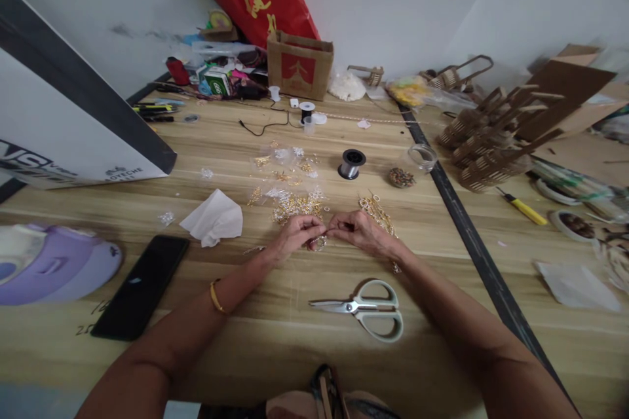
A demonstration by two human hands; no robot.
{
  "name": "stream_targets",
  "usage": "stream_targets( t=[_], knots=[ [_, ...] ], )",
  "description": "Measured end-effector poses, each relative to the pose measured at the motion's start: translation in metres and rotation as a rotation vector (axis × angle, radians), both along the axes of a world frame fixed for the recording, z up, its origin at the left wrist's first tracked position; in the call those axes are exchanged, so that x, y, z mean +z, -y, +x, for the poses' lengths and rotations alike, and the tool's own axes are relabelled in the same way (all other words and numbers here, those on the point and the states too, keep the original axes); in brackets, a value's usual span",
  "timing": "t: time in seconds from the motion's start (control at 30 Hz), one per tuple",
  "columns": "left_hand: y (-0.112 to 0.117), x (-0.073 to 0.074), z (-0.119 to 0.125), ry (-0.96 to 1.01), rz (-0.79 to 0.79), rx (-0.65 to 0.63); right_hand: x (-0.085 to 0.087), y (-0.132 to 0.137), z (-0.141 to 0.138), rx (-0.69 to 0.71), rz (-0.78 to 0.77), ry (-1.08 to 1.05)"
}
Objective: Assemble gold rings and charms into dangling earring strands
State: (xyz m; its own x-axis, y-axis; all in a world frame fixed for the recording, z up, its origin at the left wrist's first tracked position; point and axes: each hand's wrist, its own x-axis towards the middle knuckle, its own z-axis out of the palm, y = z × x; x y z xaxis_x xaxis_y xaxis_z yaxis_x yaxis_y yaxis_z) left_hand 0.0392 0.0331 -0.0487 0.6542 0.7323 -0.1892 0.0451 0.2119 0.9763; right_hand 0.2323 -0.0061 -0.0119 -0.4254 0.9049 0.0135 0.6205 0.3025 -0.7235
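My left hand (297, 236) and my right hand (358, 230) meet above the table, each with its fingers pinched together. Between them is a small beaded ring (320, 244), which hangs just under my left fingertips. Whatever fine piece my right fingers pinch is too small to make out. Just beyond my left hand lies a heap of gold and silver beads and findings (295, 207). Gold chain-like pieces (377, 213) lie beside my right hand, partly behind it. Scissors with pale handles (366, 308) rest on the table nearer to me.
A spool of clear thread (352, 163) stands beyond my hands, near a pile of mixed beads (401, 177) and a clear jar (422, 157). At left are a white tissue (213, 218), a black phone (141, 288) and a large box (73, 111). Small woven baskets (491, 137) stand right.
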Motion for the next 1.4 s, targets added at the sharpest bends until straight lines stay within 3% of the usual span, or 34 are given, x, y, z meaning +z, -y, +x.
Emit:
stream_targets(
  t=[0.27,0.63,1.17,1.4],
  knots=[
    [-0.001,0.0,-0.002,0.029,0.01,-0.026,0.001,-0.001,0.002,0.011,0.004,0.01],
    [-0.002,0.004,0.0,0.009,-0.071,0.083,-0.004,-0.006,0.012,0.024,0.029,0.125],
    [-0.003,0.01,-0.002,0.001,-0.003,0.13,0.014,-0.005,0.026,-0.003,-0.034,0.231],
    [-0.004,0.008,-0.003,0.003,-0.004,0.12,0.019,-0.007,0.034,0.002,-0.014,0.384]
  ],
)
